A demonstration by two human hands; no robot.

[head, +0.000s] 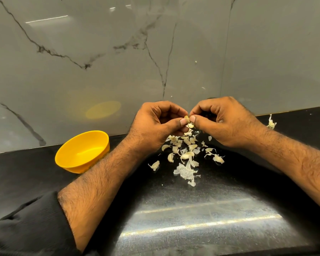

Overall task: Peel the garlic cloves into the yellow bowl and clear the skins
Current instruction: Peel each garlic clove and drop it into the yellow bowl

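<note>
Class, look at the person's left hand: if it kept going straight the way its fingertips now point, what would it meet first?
The left hand points rightward at the garlic clove it already pinches; just beyond that come the right hand's fingertips, nearly touching. Depth seems shared, since both hold the clove.

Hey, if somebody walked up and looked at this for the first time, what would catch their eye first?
Probably the left hand and right hand, meeting mid-frame to pinch a garlic clove between them. Just below, cloves and skins lie scattered on the black counter. The yellow bowl stands out at the left, against the marble wall, with nothing visible inside.
</note>
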